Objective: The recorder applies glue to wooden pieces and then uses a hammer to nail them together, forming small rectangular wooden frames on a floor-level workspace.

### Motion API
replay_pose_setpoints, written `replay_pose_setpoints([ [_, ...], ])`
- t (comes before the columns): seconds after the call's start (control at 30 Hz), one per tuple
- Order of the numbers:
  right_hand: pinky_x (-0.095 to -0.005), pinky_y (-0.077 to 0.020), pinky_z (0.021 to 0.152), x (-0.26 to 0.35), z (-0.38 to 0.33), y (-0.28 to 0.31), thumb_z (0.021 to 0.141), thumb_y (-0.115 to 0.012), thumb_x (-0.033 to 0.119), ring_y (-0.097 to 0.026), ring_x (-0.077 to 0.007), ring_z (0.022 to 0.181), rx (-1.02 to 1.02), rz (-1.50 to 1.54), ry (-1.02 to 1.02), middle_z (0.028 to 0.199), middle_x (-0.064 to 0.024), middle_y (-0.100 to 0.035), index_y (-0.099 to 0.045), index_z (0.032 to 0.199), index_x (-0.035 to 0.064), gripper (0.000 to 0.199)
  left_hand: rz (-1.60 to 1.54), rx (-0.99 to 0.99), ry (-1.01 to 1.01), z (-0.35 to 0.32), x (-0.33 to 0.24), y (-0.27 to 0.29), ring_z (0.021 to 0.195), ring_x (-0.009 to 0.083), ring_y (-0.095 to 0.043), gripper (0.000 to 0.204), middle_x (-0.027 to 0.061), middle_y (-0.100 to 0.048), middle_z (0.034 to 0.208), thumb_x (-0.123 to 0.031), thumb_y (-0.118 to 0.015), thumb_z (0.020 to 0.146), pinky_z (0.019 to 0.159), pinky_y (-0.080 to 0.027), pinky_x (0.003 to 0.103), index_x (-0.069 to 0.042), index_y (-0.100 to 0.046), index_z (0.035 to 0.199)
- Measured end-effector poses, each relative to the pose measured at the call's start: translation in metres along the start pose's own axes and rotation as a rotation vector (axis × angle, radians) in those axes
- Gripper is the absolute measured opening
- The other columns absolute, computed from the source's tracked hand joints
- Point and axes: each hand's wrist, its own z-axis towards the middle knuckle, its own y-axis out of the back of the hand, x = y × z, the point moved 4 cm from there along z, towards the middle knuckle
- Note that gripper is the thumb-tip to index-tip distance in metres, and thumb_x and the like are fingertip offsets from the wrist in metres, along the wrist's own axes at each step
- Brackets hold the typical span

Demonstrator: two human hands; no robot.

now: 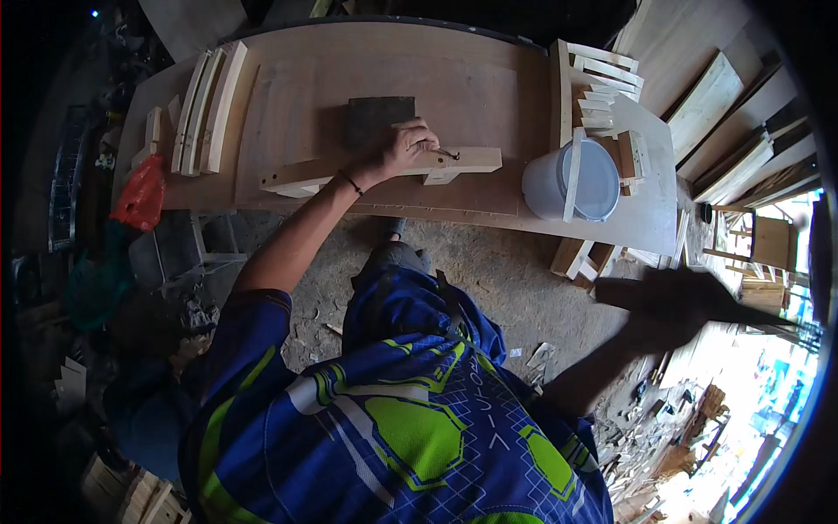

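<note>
My left hand [408,147] is closed in a pinch on a thin dark metal piece [449,155] with a bent tip; its exact kind I cannot make out. The piece meets the top of a pale wooden beam [476,160], which lies across the near side of the workbench. Small dark holes show in the beam's left end, and a short wooden block [441,177] sits under its right part. Off to the right, clear of the bench, my raised right hand [672,306] grips a dark tool [615,293]. Shadow hides the tool's kind; one end is blunt, the other tapers.
A dark square plate [381,115] lies behind the beam on the workbench [471,96]. A white bucket [546,185] with a wooden strip across it stands at the right. Wooden pieces [205,113] lie at the left beside a red plastic bag [140,196]. Scraps litter the floor.
</note>
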Motion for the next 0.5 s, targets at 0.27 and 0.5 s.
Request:
replay_pose_setpoints([
  [0.27,-0.041,-0.0512,0.065,0.06,-0.071,-0.114,0.098,-0.057,0.02,-0.063,-0.0357,0.08,0.817,-0.003,-0.25,0.086,-0.0225,-0.061,-0.053,0.096,0.004,0.017,-0.006,0.011,-0.001,0.004,0.0,-0.003,0.081,0.0209,-0.066,0.002,0.0083,-0.063,0.088,0.0,-0.066,0.091,0.071,-0.052,0.032,0.0,-0.066,0.093],
  [0.5,-0.0553,-0.0471,0.053,0.058,-0.088,-0.122,0.098,-0.06,0.021,-0.063,-0.0493,0.068,0.685,0.288,-0.576,0.068,-0.0276,-0.061,-0.044,0.095,0.0019,0.025,0.016,0.044,0.018,0.001,-0.003,-0.003,0.083,0.0195,-0.066,0.007,0.0096,-0.061,0.086,-0.006,-0.066,0.094,0.07,-0.051,0.031,0.001,-0.065,0.094],
])
